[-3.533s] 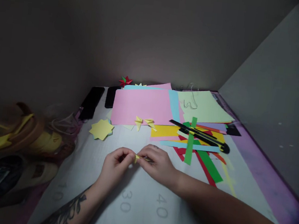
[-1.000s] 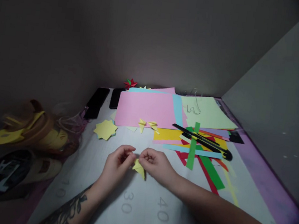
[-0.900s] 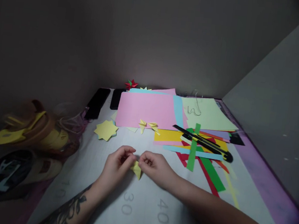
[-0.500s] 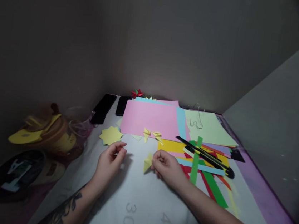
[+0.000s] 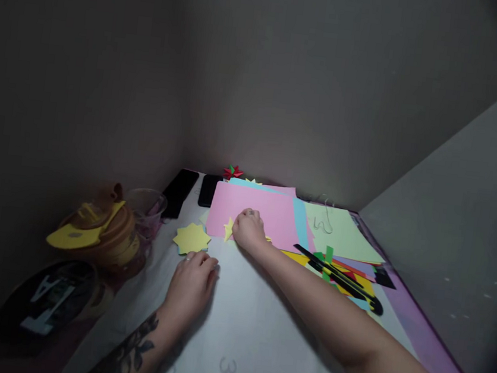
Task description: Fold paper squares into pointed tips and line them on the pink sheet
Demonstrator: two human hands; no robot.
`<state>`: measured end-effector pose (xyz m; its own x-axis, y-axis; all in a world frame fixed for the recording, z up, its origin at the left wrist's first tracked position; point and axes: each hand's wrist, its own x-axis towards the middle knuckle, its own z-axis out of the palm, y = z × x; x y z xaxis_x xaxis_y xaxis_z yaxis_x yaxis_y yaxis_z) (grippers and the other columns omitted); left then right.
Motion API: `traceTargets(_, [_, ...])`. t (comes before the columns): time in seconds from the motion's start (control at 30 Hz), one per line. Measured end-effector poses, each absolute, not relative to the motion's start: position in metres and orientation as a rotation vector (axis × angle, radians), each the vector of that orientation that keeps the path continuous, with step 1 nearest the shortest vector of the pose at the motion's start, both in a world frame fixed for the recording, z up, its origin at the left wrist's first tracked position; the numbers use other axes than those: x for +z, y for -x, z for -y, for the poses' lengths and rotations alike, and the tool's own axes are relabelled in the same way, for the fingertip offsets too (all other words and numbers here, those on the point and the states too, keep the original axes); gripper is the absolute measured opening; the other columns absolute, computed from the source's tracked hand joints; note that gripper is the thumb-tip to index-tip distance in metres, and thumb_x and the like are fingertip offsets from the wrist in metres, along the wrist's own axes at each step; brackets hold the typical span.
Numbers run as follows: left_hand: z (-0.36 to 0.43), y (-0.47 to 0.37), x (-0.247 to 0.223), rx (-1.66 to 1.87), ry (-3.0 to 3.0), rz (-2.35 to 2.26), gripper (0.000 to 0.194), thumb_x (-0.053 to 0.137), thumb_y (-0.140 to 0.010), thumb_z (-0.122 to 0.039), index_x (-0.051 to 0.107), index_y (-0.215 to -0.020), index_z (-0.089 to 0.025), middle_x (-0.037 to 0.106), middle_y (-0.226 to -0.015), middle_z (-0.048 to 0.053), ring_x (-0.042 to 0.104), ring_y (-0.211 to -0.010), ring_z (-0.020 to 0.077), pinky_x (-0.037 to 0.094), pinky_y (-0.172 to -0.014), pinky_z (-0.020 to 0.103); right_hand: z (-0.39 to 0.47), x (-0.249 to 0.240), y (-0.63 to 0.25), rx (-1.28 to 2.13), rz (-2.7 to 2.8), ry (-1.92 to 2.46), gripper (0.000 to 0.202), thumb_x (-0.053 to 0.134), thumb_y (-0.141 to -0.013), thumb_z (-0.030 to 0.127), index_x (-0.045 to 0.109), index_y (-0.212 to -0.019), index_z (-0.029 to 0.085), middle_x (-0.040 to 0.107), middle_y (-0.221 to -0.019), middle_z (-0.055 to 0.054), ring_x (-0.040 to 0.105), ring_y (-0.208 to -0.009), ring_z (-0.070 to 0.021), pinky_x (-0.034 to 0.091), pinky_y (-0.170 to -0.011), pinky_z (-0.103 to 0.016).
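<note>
My right hand [image 5: 249, 228] is over the front edge of a pink sheet [image 5: 255, 202], its fingers curled and pinching a small folded yellow paper piece [image 5: 228, 229] that shows at its left side. A yellow tip peeks out to its right; the other folded pieces there are mostly hidden behind the hand. My left hand [image 5: 193, 279] rests on the white table surface [image 5: 225, 315], loosely bent with fingers a little apart and nothing visible in it. Just beyond its fingertips lies a stack of yellow star-shaped papers [image 5: 191, 239].
At right are a black and yellow cutter knife [image 5: 345, 278], coloured strips and a pale green sheet [image 5: 338, 224]. Two dark phones [image 5: 180, 190] lie at the back left, near a clear plastic cup [image 5: 148, 202] and a brown pot-like container [image 5: 112, 234]. A red paper star [image 5: 233, 171] sits by the wall.
My right hand has carried the folded yellow piece forward and left to the pink sheet's edge. My left hand has lowered to the table, and the view has tilted up slightly.
</note>
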<state>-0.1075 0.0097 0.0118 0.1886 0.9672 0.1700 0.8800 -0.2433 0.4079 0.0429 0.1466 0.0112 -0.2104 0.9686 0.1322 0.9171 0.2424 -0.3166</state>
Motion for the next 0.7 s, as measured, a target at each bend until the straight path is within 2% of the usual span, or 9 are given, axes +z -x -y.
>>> traceTargets(0.2, [-0.026,0.133,-0.003,0.771,-2.225,-1.845,0.029,0.043,-0.087,-0.010,0.070,-0.091,-0.016,0.068,-0.099,0.012,0.056,-0.095,0.0270,0.045,-0.087,0.040,-0.143,0.015,-0.040,0.098,2.447,1.712,0.026,0.047,-0.088,0.014,0.068,-0.104,0.014,0.057,-0.116,-0.017,0.043,-0.109,-0.0290,0.035,-0.087,-0.039])
traceTargets(0.33, [-0.034,0.146,-0.005,0.801,-2.209,-1.883,0.028,0.043,-0.086,-0.011,0.070,-0.091,-0.017,0.068,-0.105,0.013,0.057,-0.102,0.0282,0.043,-0.093,0.043,-0.140,0.017,-0.040,0.102,2.643,1.587,0.022,0.050,-0.089,0.017,0.072,-0.091,0.015,0.066,-0.096,-0.013,0.053,-0.095,-0.0227,0.037,-0.083,-0.032])
traceTargets(0.43, [-0.035,0.148,0.000,0.707,-2.203,-1.916,0.023,0.046,-0.084,-0.011,0.069,-0.087,-0.017,0.068,-0.108,0.014,0.057,-0.104,0.0289,0.043,-0.094,0.043,-0.138,0.018,-0.041,0.085,2.692,1.546,0.025,0.053,-0.090,0.026,0.074,-0.086,0.014,0.068,-0.089,-0.012,0.056,-0.087,-0.0220,0.039,-0.080,-0.031])
traceTargets(0.57, [-0.033,0.147,0.006,0.644,-2.190,-1.930,0.015,0.052,-0.080,-0.012,0.065,-0.079,-0.018,0.069,-0.099,0.012,0.057,-0.099,0.0277,0.043,-0.091,0.040,-0.127,0.024,-0.044,0.028,2.677,1.499,0.031,0.059,-0.086,0.039,0.074,-0.086,0.012,0.069,-0.094,-0.015,0.054,-0.095,-0.0287,0.039,-0.079,-0.036])
traceTargets(0.63, [-0.033,0.147,0.008,0.629,-2.183,-1.936,0.013,0.053,-0.079,-0.011,0.064,-0.077,-0.018,0.069,-0.096,0.011,0.058,-0.096,0.0267,0.043,-0.088,0.038,-0.116,0.028,-0.043,0.005,2.660,1.454,0.030,0.056,-0.087,0.038,0.073,-0.093,0.013,0.068,-0.104,-0.015,0.051,-0.101,-0.0300,0.039,-0.082,-0.038])
traceTargets(0.7, [-0.033,0.148,0.009,0.617,-2.177,-1.932,0.014,0.052,-0.079,-0.010,0.063,-0.074,-0.018,0.068,-0.089,0.010,0.059,-0.091,0.0255,0.043,-0.083,0.036,-0.101,0.028,-0.040,-0.006,2.653,1.381,0.028,0.047,-0.093,0.030,0.069,-0.106,0.017,0.064,-0.118,-0.011,0.048,-0.107,-0.0273,0.037,-0.087,-0.039])
